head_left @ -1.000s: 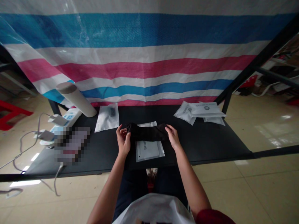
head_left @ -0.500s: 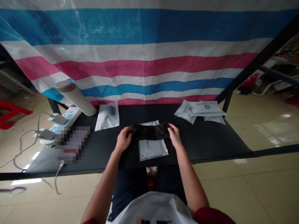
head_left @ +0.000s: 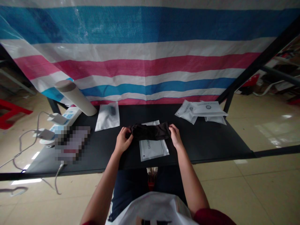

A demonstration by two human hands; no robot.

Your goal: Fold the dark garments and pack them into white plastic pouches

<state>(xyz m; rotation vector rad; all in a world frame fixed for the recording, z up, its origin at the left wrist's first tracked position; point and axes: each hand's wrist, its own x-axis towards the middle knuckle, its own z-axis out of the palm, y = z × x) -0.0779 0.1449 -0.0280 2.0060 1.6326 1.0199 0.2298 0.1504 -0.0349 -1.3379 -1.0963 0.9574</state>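
A folded strip of black cloth (head_left: 151, 132) stretches between my two hands, just over the table's front half. My left hand (head_left: 123, 139) is closed on its left end, with the fingertips partly hidden. At the other end my right hand (head_left: 175, 135) pinches the cloth's right edge. Beneath the cloth lies a pale, semi-transparent zip bag (head_left: 154, 151) with dark lettering; the cloth covers its middle part. What garment or item the cloth is, I cannot tell.
Several similar bags (head_left: 206, 109) lie at the back right of the black table (head_left: 201, 140). Another bag (head_left: 107, 117) with something dark inside lies left of centre. Further left are a bottle (head_left: 76, 97), a power strip (head_left: 67, 120) with chargers and a blurred-out, cabled device (head_left: 76, 142). Striped sheeting (head_left: 145, 65) hangs behind.
My left hand has shifted very slightly and its end of the cloth looks a little more bunched. Both hands keep hold of the cloth; the rest is unchanged.
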